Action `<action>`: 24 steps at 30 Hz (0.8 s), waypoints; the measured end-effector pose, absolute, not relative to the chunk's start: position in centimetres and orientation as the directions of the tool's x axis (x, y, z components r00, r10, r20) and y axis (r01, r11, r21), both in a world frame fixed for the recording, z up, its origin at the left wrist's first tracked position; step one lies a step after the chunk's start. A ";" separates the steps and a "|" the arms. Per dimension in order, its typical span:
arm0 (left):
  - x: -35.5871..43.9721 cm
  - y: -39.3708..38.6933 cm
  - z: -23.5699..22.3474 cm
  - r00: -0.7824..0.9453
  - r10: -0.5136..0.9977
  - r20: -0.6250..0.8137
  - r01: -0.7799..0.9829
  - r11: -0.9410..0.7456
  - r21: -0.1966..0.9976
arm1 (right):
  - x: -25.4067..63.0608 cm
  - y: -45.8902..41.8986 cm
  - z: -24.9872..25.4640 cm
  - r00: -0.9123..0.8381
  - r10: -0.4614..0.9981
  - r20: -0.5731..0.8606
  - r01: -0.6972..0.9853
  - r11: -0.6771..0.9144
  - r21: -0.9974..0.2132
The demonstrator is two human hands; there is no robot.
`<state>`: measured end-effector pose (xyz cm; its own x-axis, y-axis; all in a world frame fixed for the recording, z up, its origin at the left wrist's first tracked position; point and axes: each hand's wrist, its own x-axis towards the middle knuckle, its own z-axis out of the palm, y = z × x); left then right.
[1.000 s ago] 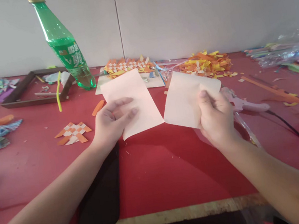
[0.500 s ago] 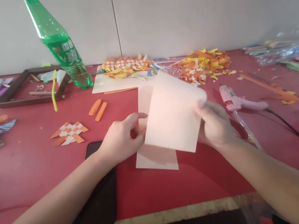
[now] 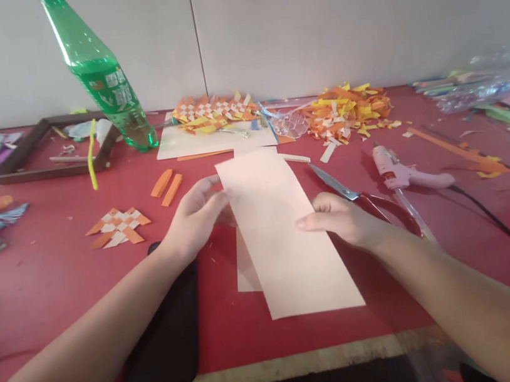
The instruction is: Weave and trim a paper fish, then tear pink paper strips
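Note:
A pale sheet of paper [image 3: 286, 243] is held between my two hands above the red table. My left hand [image 3: 199, 214] grips its upper left edge, thumb on top and fingers behind. On the right edge, my right hand [image 3: 337, 220] pinches it with the thumb over the front. Partly hidden under this sheet, a second pale sheet [image 3: 247, 271] lies on the table. Red-handled scissors [image 3: 337, 182] rest just beyond my right hand. Beneath my left forearm is a black phone [image 3: 170, 329].
A green bottle [image 3: 110, 85] stands at the back left beside a brown frame [image 3: 57, 172]. A woven orange-and-white paper piece [image 3: 120, 226] and orange strips [image 3: 172, 190] lie left. Paper scraps [image 3: 348, 111] are piled at the back; a pink glue gun [image 3: 394, 168] with a cord lies right.
The held sheet has turned more upright and come down and nearer, unfolding to a longer shape. My left hand has taken hold of its edge. The scissors are now uncovered.

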<state>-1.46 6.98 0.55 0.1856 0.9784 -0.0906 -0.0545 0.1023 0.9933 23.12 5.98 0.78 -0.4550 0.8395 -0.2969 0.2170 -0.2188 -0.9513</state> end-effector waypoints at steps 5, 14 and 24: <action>-1.6 6.6 0.4 0.266 0.955 -0.130 0.168 0.087 0.982 | 22.4 6.3 0.1 -0.230 0.950 -0.209 0.173 -0.171 -0.970; -1.2 5.3 1.1 0.212 0.922 0.324 0.732 -0.369 0.573 | 22.4 6.5 -0.4 -0.085 0.996 -0.008 0.705 0.054 -0.707; -1.1 2.4 0.7 0.689 0.715 0.118 0.696 -0.698 0.166 | 22.7 6.4 0.1 -0.058 0.997 0.054 0.856 0.077 -0.511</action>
